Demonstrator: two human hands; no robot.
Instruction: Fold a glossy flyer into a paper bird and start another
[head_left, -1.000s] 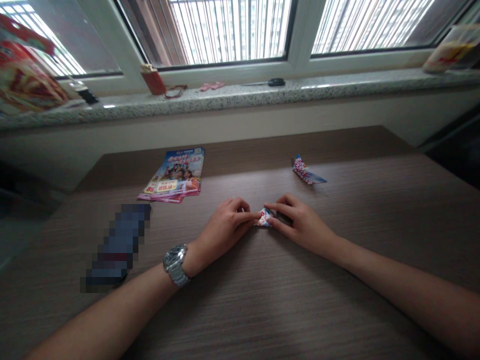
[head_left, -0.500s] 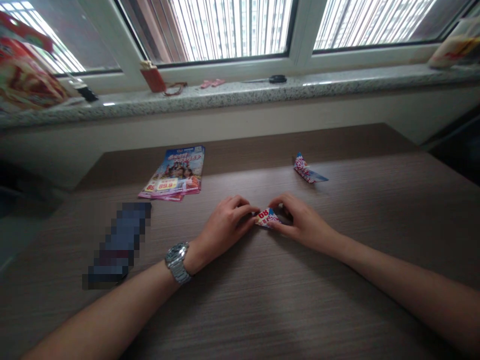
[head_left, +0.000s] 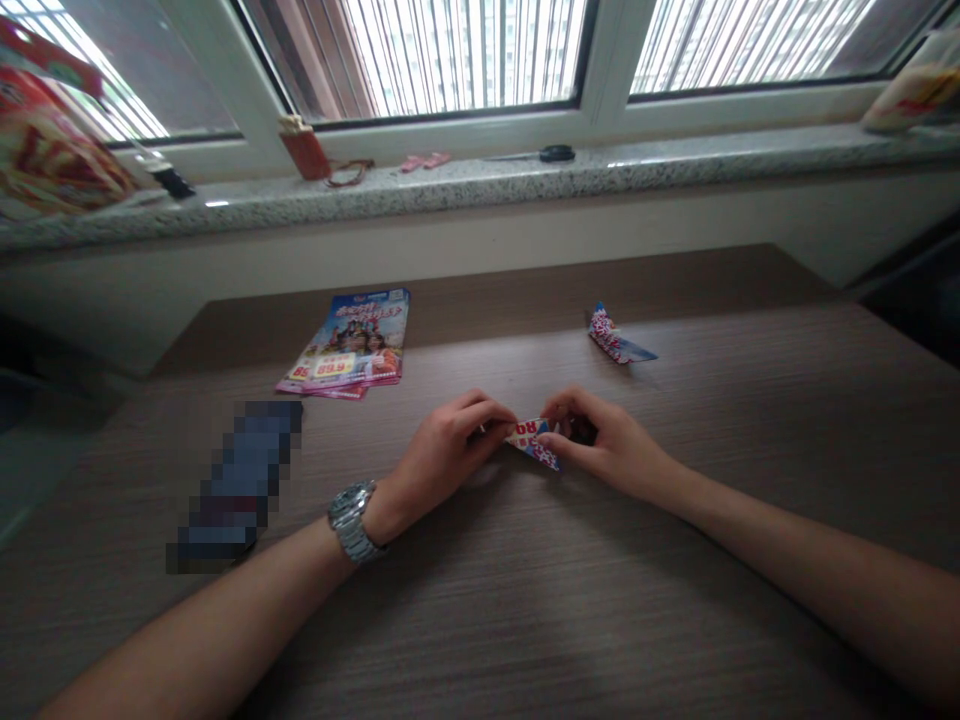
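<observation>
Between my two hands is a small folded piece of printed paper [head_left: 538,450], roughly triangular, with red, yellow, blue and white print. My left hand [head_left: 459,440], with a metal watch [head_left: 354,520] on its wrist, pinches the paper's left corner between thumb and fingers. On the right side, my right hand [head_left: 592,432] grips the paper's edge, its thumb in front and fingertips behind. The back of the paper is hidden. Farther off to the right, a second folded paper [head_left: 611,338] with similar print stands on the brown table [head_left: 480,620].
A stack of printed flyers [head_left: 356,340] lies at the back left, with a blurred-out dark flat object [head_left: 240,485] nearer me. Along the granite windowsill [head_left: 465,188] sit a red case [head_left: 304,150], small pink items [head_left: 424,162], scissors-like black handles [head_left: 556,153] and a food bag [head_left: 56,145].
The folded paper has turned between my fingers, so a pointed corner now reaches down toward me. Both hands keep their hold with small finger shifts.
</observation>
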